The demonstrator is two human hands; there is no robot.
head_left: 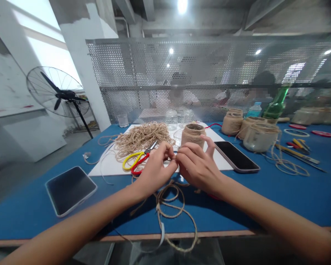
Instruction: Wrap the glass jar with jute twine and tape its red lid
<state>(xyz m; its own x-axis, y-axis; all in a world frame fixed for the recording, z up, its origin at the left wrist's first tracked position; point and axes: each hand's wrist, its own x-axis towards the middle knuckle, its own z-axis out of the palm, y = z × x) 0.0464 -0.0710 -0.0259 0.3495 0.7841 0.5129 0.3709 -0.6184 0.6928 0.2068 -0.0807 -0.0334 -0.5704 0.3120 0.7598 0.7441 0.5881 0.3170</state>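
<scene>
Left hand (157,171) and right hand (200,163): fingertips pressed together, both grasping a strand of jute twine (161,198), its loose loops lying just below the hands on a blue table (24,217); twine-wrapped jar (192,135) just beyond right hand; yellow-and-red-handled scissors (136,162) just beyond left hand

nothing here can be read. the green bottle (277,103) has no legible writing on it, and the small water bottle (254,109) with the blue cap shows only a blurred label, too small to make out any word, number or brand.
</scene>
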